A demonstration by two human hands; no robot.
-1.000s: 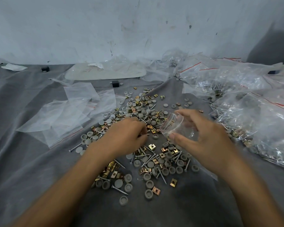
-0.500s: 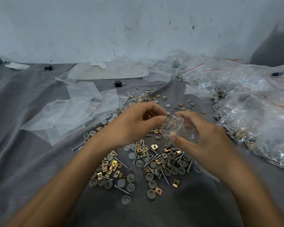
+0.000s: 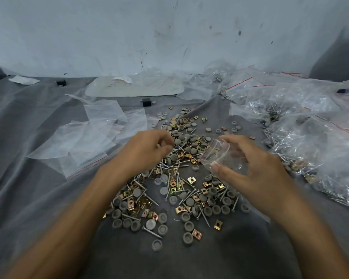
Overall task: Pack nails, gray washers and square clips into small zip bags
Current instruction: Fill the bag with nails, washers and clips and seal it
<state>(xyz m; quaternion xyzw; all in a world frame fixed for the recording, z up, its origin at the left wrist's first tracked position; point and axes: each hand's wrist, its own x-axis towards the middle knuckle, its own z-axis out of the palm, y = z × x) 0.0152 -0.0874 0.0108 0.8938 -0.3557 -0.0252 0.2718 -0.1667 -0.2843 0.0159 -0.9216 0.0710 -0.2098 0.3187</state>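
Since half a second ago the left hand [image 3: 147, 152] has drawn back from the bag's mouth to the loose pile [image 3: 186, 198] of nails [image 3: 152, 232], gray washers [image 3: 156, 245] and square clips [image 3: 218, 224] on the gray cloth [image 3: 38, 198]. Its fingers are curled, and I cannot tell whether they pinch anything. The right hand [image 3: 260, 174] grips the small zip bag [image 3: 224, 156] just above the pile, mouth turned left (a few pieces seem to be inside). The limp mouth could sag shut and bounce a piece off, a steeper tilt could spill the contents, and nail points might pierce the film.
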